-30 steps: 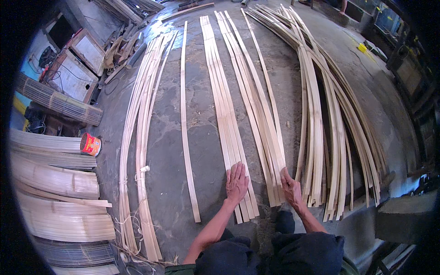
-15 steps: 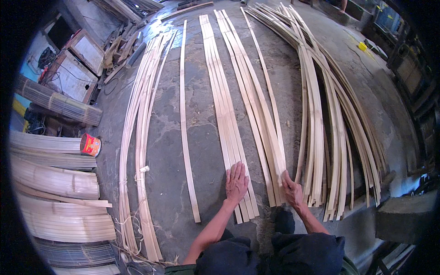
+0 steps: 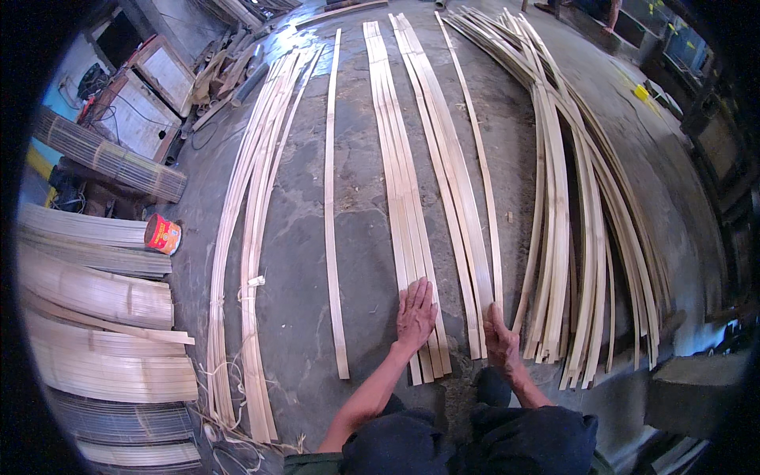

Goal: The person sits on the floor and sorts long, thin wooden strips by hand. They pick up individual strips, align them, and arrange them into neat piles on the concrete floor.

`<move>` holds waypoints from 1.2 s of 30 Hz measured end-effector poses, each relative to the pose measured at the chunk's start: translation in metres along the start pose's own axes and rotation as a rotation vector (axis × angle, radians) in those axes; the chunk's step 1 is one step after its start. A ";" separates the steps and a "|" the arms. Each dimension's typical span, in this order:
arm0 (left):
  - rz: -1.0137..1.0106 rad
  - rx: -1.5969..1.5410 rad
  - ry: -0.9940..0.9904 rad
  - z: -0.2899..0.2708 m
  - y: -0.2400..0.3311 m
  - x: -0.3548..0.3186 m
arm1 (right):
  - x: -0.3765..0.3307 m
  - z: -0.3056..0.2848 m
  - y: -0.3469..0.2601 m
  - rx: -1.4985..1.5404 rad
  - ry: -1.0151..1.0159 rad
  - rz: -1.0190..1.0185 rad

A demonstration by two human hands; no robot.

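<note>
Long pale bamboo strips lie lengthwise on the grey floor. My left hand (image 3: 416, 315) lies flat, palm down, across a flush group of strips (image 3: 398, 174) in the middle, near its close end. Just right of it is a second narrow group of strips (image 3: 443, 166). My right hand (image 3: 503, 342) is at the near end of that group, its fingers closed at the right edge, where a single thin strip (image 3: 476, 134) also comes down to the hand. The fingertips are partly hidden. A lone strip (image 3: 332, 206) lies to the left of my left hand.
Tied bundles of strips (image 3: 252, 229) lie to the left, a large loose pile (image 3: 546, 214) to the right. At the left edge are slatted bamboo stacks (image 3: 111, 364), a rolled slat mat (image 3: 115, 158) and a red tin (image 3: 163, 235). A block (image 3: 697, 384) stands at the lower right.
The strips by my right hand have drawn closer together, and the thin strip now stands apart from them with a gap. My left hand stays flat on its group. The view has shifted slightly.
</note>
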State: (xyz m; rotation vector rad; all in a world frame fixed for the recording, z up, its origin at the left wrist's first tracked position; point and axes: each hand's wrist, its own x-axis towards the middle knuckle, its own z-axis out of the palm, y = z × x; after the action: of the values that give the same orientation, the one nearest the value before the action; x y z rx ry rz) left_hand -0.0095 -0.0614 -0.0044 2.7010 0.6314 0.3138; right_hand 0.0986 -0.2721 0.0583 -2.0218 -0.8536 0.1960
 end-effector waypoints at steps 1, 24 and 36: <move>0.002 -0.003 0.007 0.000 0.000 0.000 | 0.001 0.010 -0.005 0.047 0.090 -0.059; -0.759 -0.932 0.250 0.002 0.009 0.036 | -0.018 0.067 -0.065 0.323 -0.500 0.243; -0.627 -0.891 0.175 0.001 0.040 0.044 | -0.027 0.066 -0.037 0.149 -0.420 0.260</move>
State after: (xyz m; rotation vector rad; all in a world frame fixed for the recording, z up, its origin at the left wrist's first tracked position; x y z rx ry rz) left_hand 0.0448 -0.0753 0.0157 1.5570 1.0373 0.5080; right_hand 0.0307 -0.2310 0.0441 -1.9739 -0.7961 0.8295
